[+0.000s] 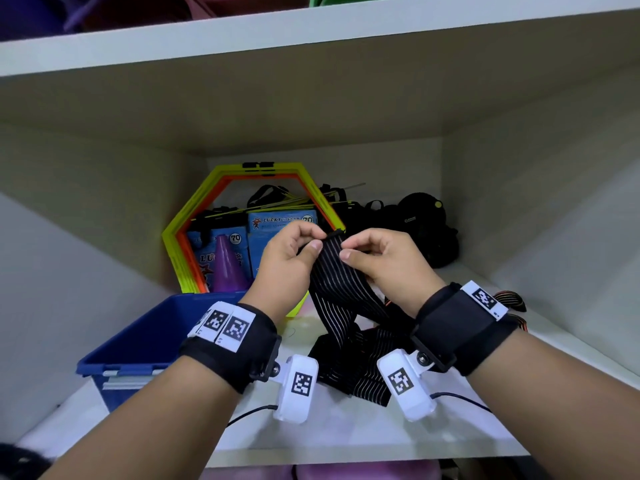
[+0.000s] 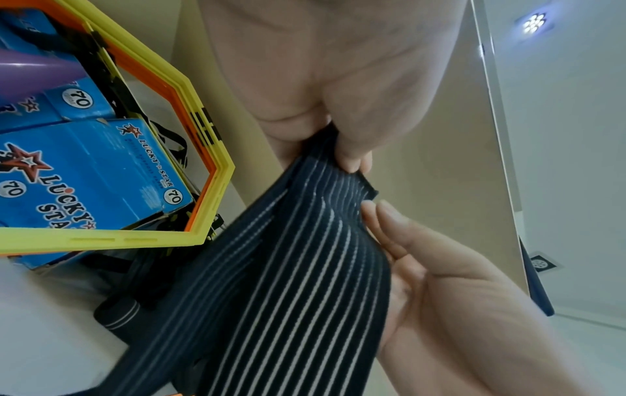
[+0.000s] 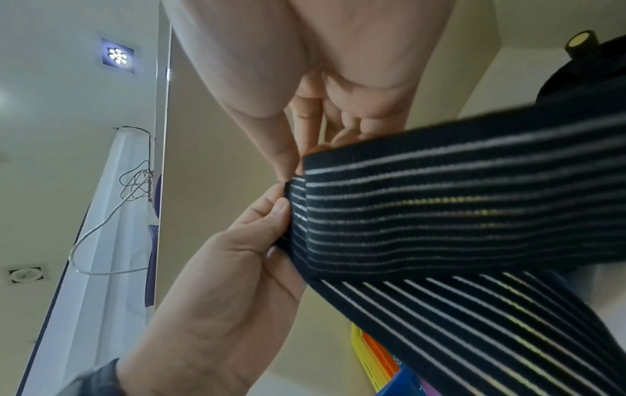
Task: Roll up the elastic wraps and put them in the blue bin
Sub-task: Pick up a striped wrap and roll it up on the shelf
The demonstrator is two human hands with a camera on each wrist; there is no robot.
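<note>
Wrap (image 1: 341,292) end held up btwn both hands: left hand (image 1: 289,259) & right hand (image 1: 379,259) each pinching its top edge.

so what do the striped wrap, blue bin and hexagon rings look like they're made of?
Striped wrap: woven elastic fabric, matte black with thin white ribs; it drapes and folds limply. Both the left hand and right hand pinch its end.
Blue bin: likely rigid moulded plastic, smooth with slight sheen.
Hexagon rings: probably hard plastic, neon yellow and orange, with moulded slots.
</note>
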